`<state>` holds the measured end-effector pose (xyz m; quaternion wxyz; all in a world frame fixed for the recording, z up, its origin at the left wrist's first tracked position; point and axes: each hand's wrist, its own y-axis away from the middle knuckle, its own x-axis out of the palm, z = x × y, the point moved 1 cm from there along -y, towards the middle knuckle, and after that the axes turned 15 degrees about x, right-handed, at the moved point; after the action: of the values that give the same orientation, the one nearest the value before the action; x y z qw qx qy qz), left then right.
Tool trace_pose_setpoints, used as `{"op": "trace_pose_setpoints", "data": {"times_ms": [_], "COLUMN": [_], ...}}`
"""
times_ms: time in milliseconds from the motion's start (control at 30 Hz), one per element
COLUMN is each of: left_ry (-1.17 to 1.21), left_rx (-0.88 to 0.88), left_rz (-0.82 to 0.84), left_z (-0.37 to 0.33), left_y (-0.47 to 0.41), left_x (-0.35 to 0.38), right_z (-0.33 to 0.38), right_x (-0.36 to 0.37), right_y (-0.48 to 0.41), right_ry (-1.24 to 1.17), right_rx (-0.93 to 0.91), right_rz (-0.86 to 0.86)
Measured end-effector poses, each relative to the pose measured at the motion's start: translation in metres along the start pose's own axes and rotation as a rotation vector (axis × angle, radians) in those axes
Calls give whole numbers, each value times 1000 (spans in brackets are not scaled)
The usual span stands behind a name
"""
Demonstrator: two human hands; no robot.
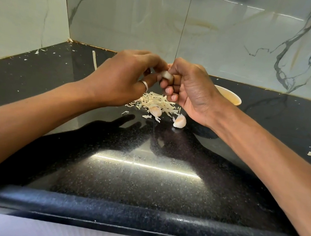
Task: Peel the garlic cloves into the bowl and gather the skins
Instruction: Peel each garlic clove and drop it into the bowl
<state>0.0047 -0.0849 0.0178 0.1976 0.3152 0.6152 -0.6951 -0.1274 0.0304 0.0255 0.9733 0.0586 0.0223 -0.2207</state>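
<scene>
My left hand (124,77) and my right hand (190,90) meet above the black counter, and both pinch one pale garlic clove (166,75) between their fingertips. Directly below lies a heap of thin garlic skins (156,103). Two unpeeled cloves rest on the counter, one (156,111) at the heap's front edge and one (180,121) just right of it. A cream bowl (230,95) stands behind my right hand, mostly hidden by it; its contents cannot be seen.
Marble-look walls close the counter (142,176) at the back and left. Small skin flakes dot the counter at the left (37,51) and far right (310,153). A pale thin strip (94,60) lies at the back. The counter's rounded front edge (137,215) runs near me.
</scene>
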Motion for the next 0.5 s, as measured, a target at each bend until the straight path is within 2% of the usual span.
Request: {"op": "trace_pose_setpoints", "data": {"times_ms": [167, 333, 500], "left_ry": [8, 46, 191], "left_rx": [-47, -220, -390], "left_rz": [-11, -11, -37], "left_z": [-2, -4, -2], "left_y": [-2, -3, -2], "left_x": [0, -1, -1], "right_z": [0, -4, -6], "right_x": [1, -1, -2], "right_y": [1, -4, -7], "right_ry": [-2, -7, -32], "right_rx": [-34, -102, -135], "right_rz": [-10, -79, -95]}}
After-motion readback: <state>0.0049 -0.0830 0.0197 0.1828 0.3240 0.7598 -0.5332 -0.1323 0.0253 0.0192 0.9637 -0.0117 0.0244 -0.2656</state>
